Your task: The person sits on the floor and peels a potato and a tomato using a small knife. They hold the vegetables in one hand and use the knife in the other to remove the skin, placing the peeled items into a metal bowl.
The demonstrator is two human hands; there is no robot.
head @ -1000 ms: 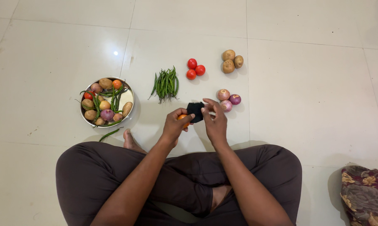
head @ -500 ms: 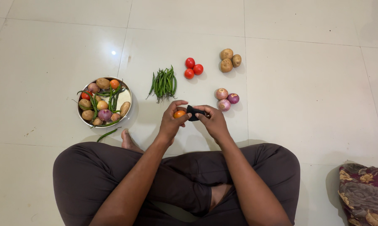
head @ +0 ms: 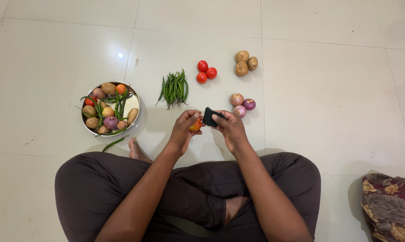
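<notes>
Orange tomato [head: 196, 125] up front, gripped off the ground just above the knees, between the two hands.

Around it, from big to small: pale tiled floor [head: 337, 89]; crossed legs [head: 99, 188] in dark trousers; a patterned cushion [head: 390, 201] at the lower right corner; a steel bowl [head: 137, 105] to the left, heaped with mixed vegetables; a bundle of green beans [head: 174, 88]; three potatoes [head: 245, 62], three onions [head: 239, 104] and three red tomatoes [head: 206, 71], each in its own small pile, well apart from the bowl; one loose bean [head: 114, 143] beside a bare foot.

Left hand [head: 184, 127] curled around the orange tomato, fingers closed on it. Right hand [head: 229, 127] pinching a small black cloth [head: 208, 116], pressed against the fruit's right side.

Looks like wiping, mid-stroke. Reaching an uncleaned face would call for a slackened left grip, a slight roll of the fruit, and the cloth kept in contact.
</notes>
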